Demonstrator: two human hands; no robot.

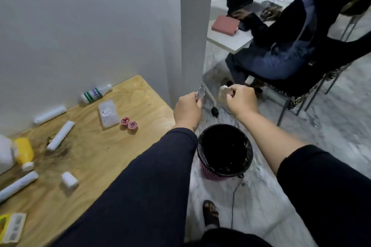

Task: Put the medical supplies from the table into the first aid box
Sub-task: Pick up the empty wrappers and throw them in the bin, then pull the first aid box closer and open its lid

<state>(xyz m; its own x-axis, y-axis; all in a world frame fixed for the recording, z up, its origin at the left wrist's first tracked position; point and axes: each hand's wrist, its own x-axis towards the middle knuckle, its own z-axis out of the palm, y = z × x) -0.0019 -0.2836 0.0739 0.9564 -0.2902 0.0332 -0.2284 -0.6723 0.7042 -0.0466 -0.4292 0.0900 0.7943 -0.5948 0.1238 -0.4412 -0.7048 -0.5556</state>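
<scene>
Clear plastic is showing at the fingertips of the left hand [187,109], a small crumpled piece of wrapper [200,93] that the fingers are pinching closed. The right hand [242,99] is also closed, holding a small pale thing [223,94], perhaps a gauze pad or a folded dressing; it is too blurred to tell exactly. Both hands are hanging out past the table edge, above the floor and a little beyond the black-lined waste bin [224,150]. I am judging that the person is tearing a package open over the bin, so that the waste can be falling into it and not on the table.

The other supplies are lying loose on the wooden table [112,146], well apart from each other. Four white gauze rolls are there: one [50,114] beside the wall, one [60,135] near the dark stain, one [19,185] at the left edge, and a short one [69,180] alone. A white bottle with green stripes [95,93] is lying on its side near the wall, and a yellow bottle [25,152] is lying with the white cap toward the viewer. A flat clear packet [108,113] is sitting just beside two small red cups [129,123]. A yellow and white carton [12,226] is at the bottom corner.

A white shape [6,154] at the left edge is maybe the first aid box, but I cannot tell. Most of the task seems not yet done.
</scene>
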